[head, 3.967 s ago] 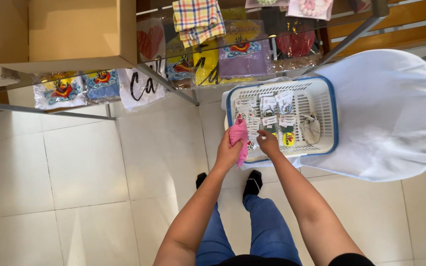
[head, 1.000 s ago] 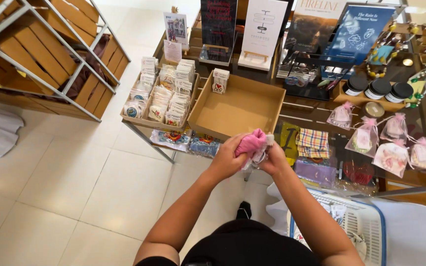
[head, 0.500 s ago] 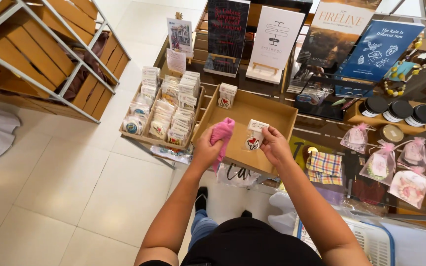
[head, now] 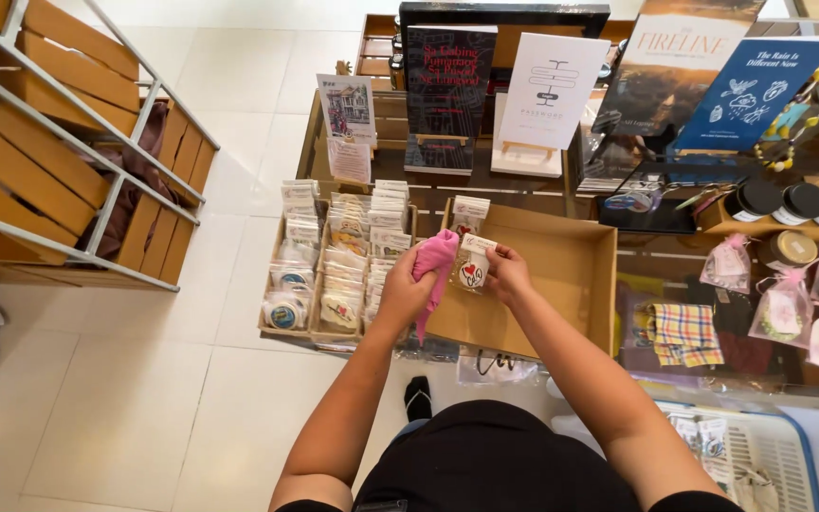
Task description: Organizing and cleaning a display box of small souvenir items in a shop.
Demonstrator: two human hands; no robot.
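Left hand (head: 404,294): fingers clamped around a crumpled pink cloth (head: 434,261), which bunches above the fist and trails down below it, over the front left corner of the box.
Right hand (head: 507,273): fingers closed on a small clear packet with a white card and a red heart design (head: 472,269), held just beside the cloth, the two nearly touching.
Where the packet is: in the air over the left end of an open, shallow brown cardboard box (head: 561,275) that sits on the dark wooden counter (head: 523,190).
In the box: one more small white-topped packet (head: 469,213) leans at the back left corner.
Left of the box: a low tray of small packets in clear sleeves (head: 334,270), stood in rows, close to the left hand.
Behind: upright printed cards and books on stands (head: 552,90), among them a white card and a blue book.
Right side: dark-lidded round jars (head: 798,201), pink-tied sheer pouches (head: 781,305) and a folded checked cloth (head: 682,334).
Far left: slatted wooden crates in a grey metal rack (head: 59,161) on the pale tiled floor (head: 144,398).
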